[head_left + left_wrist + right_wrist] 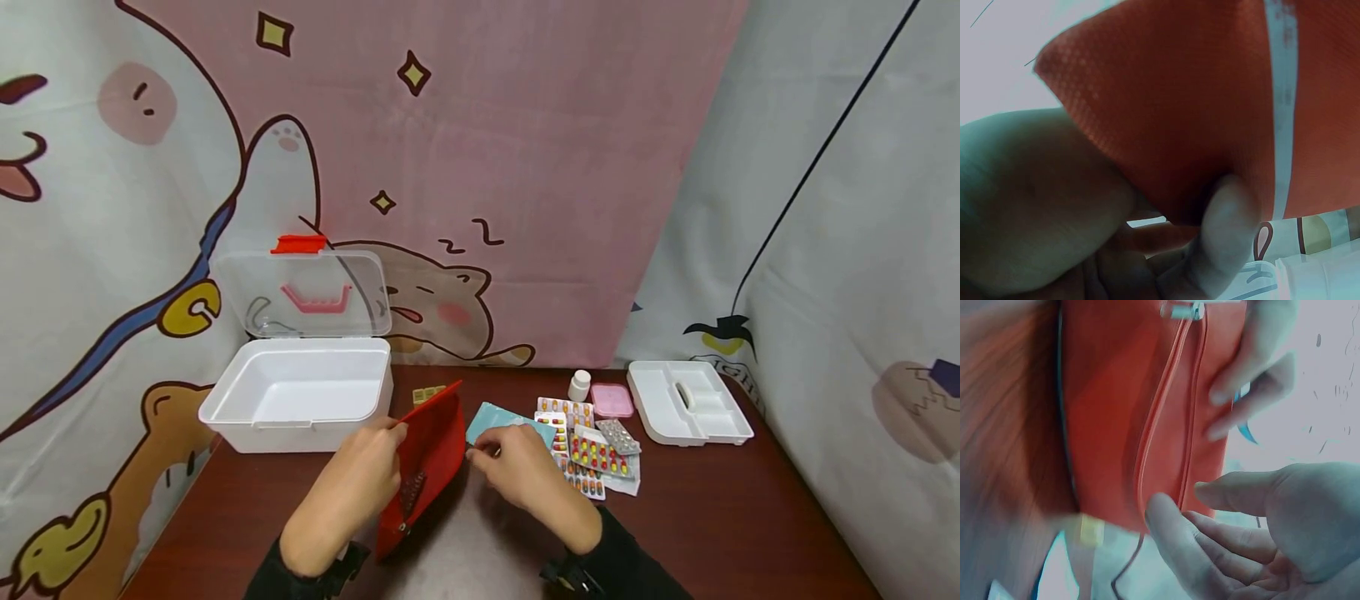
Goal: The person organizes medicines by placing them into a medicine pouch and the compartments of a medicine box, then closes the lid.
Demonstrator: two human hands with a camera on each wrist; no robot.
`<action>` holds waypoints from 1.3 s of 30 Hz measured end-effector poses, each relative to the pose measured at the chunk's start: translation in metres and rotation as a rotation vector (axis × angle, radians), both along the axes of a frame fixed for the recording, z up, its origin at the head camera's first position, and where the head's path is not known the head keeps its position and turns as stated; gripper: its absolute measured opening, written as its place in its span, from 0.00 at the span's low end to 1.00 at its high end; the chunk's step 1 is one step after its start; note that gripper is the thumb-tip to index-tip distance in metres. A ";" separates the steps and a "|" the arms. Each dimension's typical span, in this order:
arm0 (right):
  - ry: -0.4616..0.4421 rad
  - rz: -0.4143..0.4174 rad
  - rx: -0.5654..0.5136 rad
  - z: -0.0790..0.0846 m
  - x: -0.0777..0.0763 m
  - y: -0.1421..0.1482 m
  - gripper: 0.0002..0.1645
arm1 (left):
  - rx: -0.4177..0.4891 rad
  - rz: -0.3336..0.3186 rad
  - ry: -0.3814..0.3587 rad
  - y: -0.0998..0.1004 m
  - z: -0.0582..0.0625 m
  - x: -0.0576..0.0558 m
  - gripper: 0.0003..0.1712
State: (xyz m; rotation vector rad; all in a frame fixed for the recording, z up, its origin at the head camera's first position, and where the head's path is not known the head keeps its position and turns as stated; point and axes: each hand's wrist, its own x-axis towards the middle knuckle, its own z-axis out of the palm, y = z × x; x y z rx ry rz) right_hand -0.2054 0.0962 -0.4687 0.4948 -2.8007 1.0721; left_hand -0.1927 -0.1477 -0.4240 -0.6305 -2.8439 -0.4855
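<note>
My left hand [365, 460] grips a red zip pouch [442, 437] by its left side and holds it tilted above the table. In the left wrist view the thumb presses the pouch's red face, beside a pale stripe. The zip is undone, with its metal slider [1196, 311] at one end. A dark, ridged thing [412, 493] shows at the opening; its kind is unclear. Close to the pouch's right side is my right hand [521, 465], thumb and fingers loosely bent with nothing visible between them. Behind that hand lies a flat light-blue packet [491, 418], partly hidden.
A white box [300, 437] with a raised clear lid [307, 279] stands left. Several blister packs [592, 454], a white bottle [579, 385] and a pink case [612, 400] lie right. Beyond is a white tray [660, 425]. A yellowish blister pack [426, 393] lies behind the pouch.
</note>
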 end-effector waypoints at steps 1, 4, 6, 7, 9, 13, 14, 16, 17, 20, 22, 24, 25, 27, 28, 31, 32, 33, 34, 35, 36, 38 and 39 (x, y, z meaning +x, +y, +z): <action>0.015 -0.028 0.026 -0.001 -0.002 0.006 0.04 | 0.000 -0.002 0.004 0.000 0.000 0.000 0.18; 0.016 -0.113 0.061 -0.003 -0.005 0.025 0.03 | 0.000 -0.007 0.007 -0.001 0.000 0.000 0.18; 0.000 -0.162 0.078 -0.005 -0.008 0.037 0.03 | 0.000 -0.008 0.009 -0.001 0.000 0.000 0.18; -0.010 -0.181 0.083 -0.006 -0.009 0.043 0.03 | -0.001 -0.008 0.011 -0.001 -0.001 0.000 0.17; -0.020 -0.207 0.099 -0.006 -0.011 0.055 0.03 | -0.002 -0.007 0.017 -0.002 -0.001 0.001 0.17; -0.052 -0.231 0.122 -0.007 -0.016 0.075 0.05 | -0.009 -0.006 0.032 -0.003 -0.001 0.001 0.16; -0.064 -0.237 0.126 -0.006 -0.017 0.080 0.06 | -0.011 -0.006 0.035 -0.004 -0.001 0.001 0.16; -0.085 -0.250 0.136 -0.005 -0.020 0.090 0.07 | -0.013 -0.006 0.040 -0.004 -0.001 0.001 0.16; -0.090 -0.256 0.144 -0.004 -0.021 0.095 0.08 | -0.011 -0.005 0.040 -0.004 -0.001 0.001 0.16; -0.136 -0.293 0.157 -0.004 -0.026 0.114 0.12 | -0.009 -0.005 0.039 -0.005 -0.001 0.001 0.17; -0.165 -0.326 0.161 -0.006 -0.029 0.127 0.15 | -0.004 -0.009 0.038 -0.005 -0.001 0.001 0.17; -0.193 -0.366 0.170 -0.009 -0.031 0.140 0.19 | -0.002 -0.013 0.040 -0.006 0.000 0.002 0.17; -0.202 -0.384 0.177 -0.011 -0.032 0.147 0.21 | -0.001 -0.016 0.039 -0.005 0.000 0.002 0.17; -0.220 -0.412 0.183 -0.013 -0.034 0.158 0.24 | 0.001 -0.018 0.037 -0.005 0.000 0.002 0.17; -0.222 -0.423 0.193 -0.014 -0.035 0.163 0.25 | 0.003 -0.018 0.036 -0.005 0.000 0.002 0.17; -0.238 -0.444 0.215 -0.018 -0.038 0.175 0.28 | 0.002 -0.011 0.027 -0.005 0.001 0.003 0.17; -0.241 -0.449 0.223 -0.019 -0.039 0.179 0.28 | 0.003 -0.008 0.024 -0.005 0.001 0.002 0.17; -0.246 -0.453 0.231 -0.020 -0.040 0.181 0.28 | 0.001 -0.006 0.022 -0.005 0.001 0.002 0.17; -0.240 -0.454 0.247 -0.022 -0.041 0.184 0.28 | 0.002 -0.004 0.021 -0.005 0.001 0.002 0.17; -0.238 -0.452 0.259 -0.024 -0.042 0.186 0.27 | -0.001 -0.002 0.018 -0.005 0.001 0.002 0.17; -0.235 -0.447 0.274 -0.026 -0.043 0.188 0.26 | -0.002 -0.002 0.018 -0.005 0.000 0.002 0.17; -0.231 -0.428 0.302 -0.030 -0.045 0.190 0.22 | -0.004 -0.001 0.019 -0.005 0.000 0.003 0.17; -0.232 -0.416 0.314 -0.032 -0.045 0.190 0.20 | -0.006 -0.001 0.022 -0.005 0.000 0.003 0.17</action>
